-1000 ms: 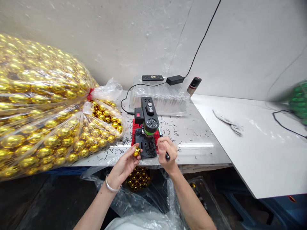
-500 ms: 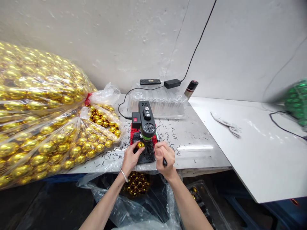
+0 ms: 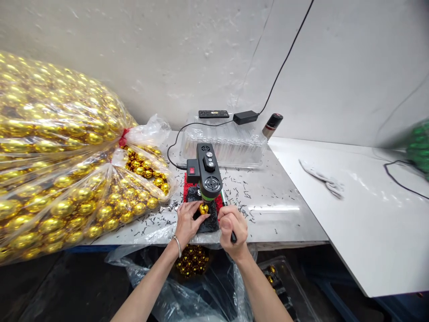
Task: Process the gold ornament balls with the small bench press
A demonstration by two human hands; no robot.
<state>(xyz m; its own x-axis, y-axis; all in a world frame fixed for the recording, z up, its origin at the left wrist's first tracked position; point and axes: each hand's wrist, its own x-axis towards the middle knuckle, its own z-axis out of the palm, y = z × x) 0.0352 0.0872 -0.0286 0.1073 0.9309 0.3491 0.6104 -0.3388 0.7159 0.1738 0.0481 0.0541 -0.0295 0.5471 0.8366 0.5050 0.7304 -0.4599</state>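
Note:
Between the thumb and fingers of my left hand (image 3: 188,222) is a shiny gold ball (image 3: 203,209). It sits low at the front of a small black bench machine (image 3: 209,172), just under the machine's green-ringed head. My right hand (image 3: 233,230) is wrapped round the black-gripped lever (image 3: 233,237) on the machine's right side. Beneath the ball, the black base (image 3: 211,225) is strewn with dark shavings, and a red part shows around it. The underside of the ball is hidden.
A big clear bag of gold balls (image 3: 67,179) lies at the left. Behind the machine stand clear plastic packaging (image 3: 224,145), a power adapter (image 3: 246,117) and a black-capped can (image 3: 272,126). A glove (image 3: 321,178) lies at the right. Below the edge hangs an open plastic bag (image 3: 197,290) with gold balls.
My left hand has moved the gold ball slightly right, further under the machine's head. My right hand stays on the lever, a little lower in view. The whole view has shifted slightly.

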